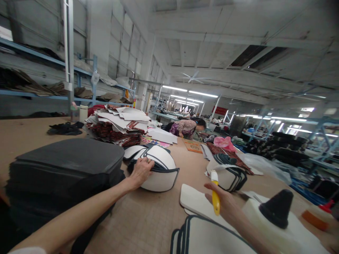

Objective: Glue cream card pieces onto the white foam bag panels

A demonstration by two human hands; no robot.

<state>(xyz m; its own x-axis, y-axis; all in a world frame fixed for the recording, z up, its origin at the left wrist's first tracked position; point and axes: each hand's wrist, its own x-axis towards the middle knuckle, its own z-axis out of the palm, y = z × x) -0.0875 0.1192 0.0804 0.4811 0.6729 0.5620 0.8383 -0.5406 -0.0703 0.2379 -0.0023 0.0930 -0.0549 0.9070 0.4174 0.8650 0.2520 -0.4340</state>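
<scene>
My left hand (143,171) reaches out to a pile of curved white pieces with dark edging (161,180). Its fingers are closed over the edge of a piece there, and a ring shows on one finger. In my right hand (225,201) is a brush (215,197) with a yellow handle, its white head pointing up and away. Just beyond the brush stands another stack of curved white, dark-edged pieces (227,174). Flat white panels (197,201) lie under and beside my right hand, and dark-edged panels (212,236) overlap nearer to me.
A tall stack of dark grey panels (71,155) stands at left. Behind it is a heap of white and red-patterned sheets (119,123). A pale container with a black cone (277,208) and a red-capped bottle (319,215) stand at right. Another person (185,127) bends beyond the table.
</scene>
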